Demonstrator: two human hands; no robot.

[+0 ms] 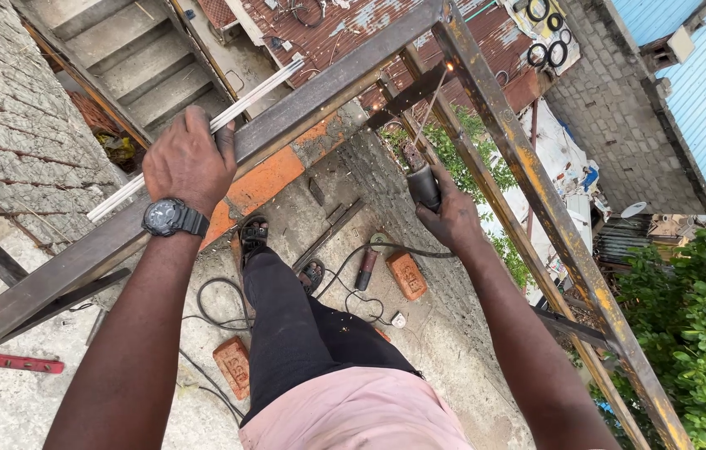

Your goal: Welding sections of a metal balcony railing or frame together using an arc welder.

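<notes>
Steel frame (303, 104), rusty, taken as the landmark: one long beam runs up from the lower left to a top corner, and a second beam drops from that corner toward the lower right. Left hand (189, 160) lies on the long beam about midway, fingers curled over its far edge in a firm grip; a black wristwatch (171, 217) sits just below it. A thin pale strip (203, 137) crosses the beam under this hand; whether the fingers also pin it cannot be told. Right hand (453, 218) is inside the frame, below the top corner, closed around a dark electrode holder (423, 185). A thin welding rod (429, 108) rises from the holder to a short cross brace (407, 94) near the corner; a small bright spark shows at its tip, the contact point itself too small to make out.

Beneath the frame: concrete ground, black cables (219, 304), red bricks (407, 275), a red level (26, 363) off to the lower left. The person's feet are partly hidden by the legs. Lower ends of both beams are cut off by the picture's edge.
</notes>
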